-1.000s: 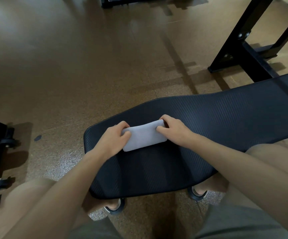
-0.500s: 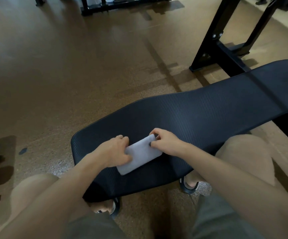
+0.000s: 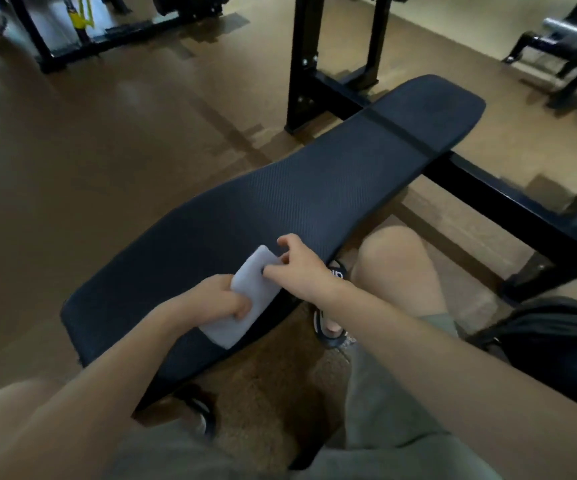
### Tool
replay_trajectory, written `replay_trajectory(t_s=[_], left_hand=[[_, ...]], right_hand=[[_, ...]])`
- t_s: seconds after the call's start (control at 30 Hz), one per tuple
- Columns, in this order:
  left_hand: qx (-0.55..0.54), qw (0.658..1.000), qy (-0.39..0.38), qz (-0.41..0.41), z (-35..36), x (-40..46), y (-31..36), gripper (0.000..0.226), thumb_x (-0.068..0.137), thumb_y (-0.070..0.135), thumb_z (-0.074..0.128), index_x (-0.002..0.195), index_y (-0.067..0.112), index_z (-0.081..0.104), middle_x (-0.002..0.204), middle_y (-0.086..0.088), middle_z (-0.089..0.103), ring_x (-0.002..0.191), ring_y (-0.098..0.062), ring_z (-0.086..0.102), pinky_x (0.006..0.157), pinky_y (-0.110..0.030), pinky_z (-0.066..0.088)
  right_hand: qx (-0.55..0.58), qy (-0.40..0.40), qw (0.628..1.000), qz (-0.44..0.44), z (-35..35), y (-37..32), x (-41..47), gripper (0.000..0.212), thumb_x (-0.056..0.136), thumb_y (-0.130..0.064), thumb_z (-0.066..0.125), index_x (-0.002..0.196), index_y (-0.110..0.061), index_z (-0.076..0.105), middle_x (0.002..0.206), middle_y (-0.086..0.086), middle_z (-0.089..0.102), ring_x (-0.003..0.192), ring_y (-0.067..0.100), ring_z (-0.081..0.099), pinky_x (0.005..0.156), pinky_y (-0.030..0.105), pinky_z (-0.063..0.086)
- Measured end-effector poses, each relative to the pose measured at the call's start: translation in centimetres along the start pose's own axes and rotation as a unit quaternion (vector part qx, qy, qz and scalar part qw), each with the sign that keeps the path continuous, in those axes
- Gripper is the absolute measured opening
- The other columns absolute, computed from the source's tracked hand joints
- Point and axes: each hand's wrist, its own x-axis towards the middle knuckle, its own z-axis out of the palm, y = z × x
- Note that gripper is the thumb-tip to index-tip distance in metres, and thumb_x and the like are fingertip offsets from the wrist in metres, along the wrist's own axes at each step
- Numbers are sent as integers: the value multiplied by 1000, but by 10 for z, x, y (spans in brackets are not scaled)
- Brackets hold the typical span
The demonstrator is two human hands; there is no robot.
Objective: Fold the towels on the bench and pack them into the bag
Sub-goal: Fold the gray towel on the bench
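Scene: a person sits astride the near end of a padded gym bench, seen from above their own arms.
Bench (image 3: 314,188): a long black pad with rounded ends and a fine ribbed, woven-looking surface, on a black square-tube steel frame.
Towel (image 3: 245,299): a small pale grey cloth folded into a thick, soft rectangle with rounded corners; it lies slantwise at the bench's near right edge, its lower corner reaching that edge.
Left hand (image 3: 207,301): fingers curled over the towel's left long side, gripping it.
Right hand (image 3: 297,268): thumb and fingertips pinch the towel's upper right end, the other fingers bent.
Bag (image 3: 557,337): a dark, soft, matte shape on the floor at the right, beside the person's right knee, only partly in view.
Floor (image 3: 107,150): brown, speckled like cork, with a dull shine.
Clothing: grey-green shorts and dark sandals.
Background: more black metal gym frames, blurred.
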Motion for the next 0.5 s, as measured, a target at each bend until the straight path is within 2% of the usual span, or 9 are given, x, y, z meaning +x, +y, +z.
replay_trajectory(t_s=[0.07,0.13,0.23,0.3,0.37,0.43,0.5], left_hand=[[-100,994,-4,42,3,-14,35,49,57,27,62,105,19,67,102,-10,71,88,-25,67,72,-35,52],[-199,974,-38,105,12,-29,78,57,59,20,59,116,17,66,107,-13,73,89,-27,71,73,-35,57],[-282,936,-91,190,42,-48,145,65,64,15,56,129,13,61,116,-13,72,100,-30,71,75,-36,60],[-286,920,-102,248,71,-54,186,63,66,14,54,129,13,59,114,-10,72,105,-26,70,79,-33,59],[-267,914,-111,286,104,-58,221,55,67,16,54,122,23,58,102,4,74,97,-12,72,77,-24,57],[-220,918,-115,309,135,-59,247,56,65,21,61,120,30,50,105,11,66,98,-6,66,84,-24,52],[-148,928,-116,321,163,-56,262,57,67,25,68,121,28,48,108,10,60,101,-6,58,90,-26,46]], right_hand=[[140,29,989,34,-25,-6,-20,64,90,-36,70,144,-18,40,133,5,54,119,23,58,98,39,53],[295,49,952,67,-55,-13,-48,53,86,-37,77,128,-15,54,122,9,66,107,25,69,94,47,59],[341,103,934,19,-108,-16,-97,42,85,-30,80,118,-9,66,106,12,76,92,28,75,84,45,63],[330,153,931,-23,-145,-9,-134,26,89,-17,77,111,-7,69,98,10,77,88,24,76,75,38,64],[279,202,937,-58,-178,2,-175,24,88,-10,74,112,-7,70,101,10,77,92,23,76,79,39,64],[127,296,944,-76,-205,19,-214,29,82,-14,75,110,-14,68,98,3,76,90,12,72,79,33,61],[-52,390,917,-74,-220,38,-253,26,79,-22,74,102,-23,63,85,-10,68,74,-2,60,64,21,48]])
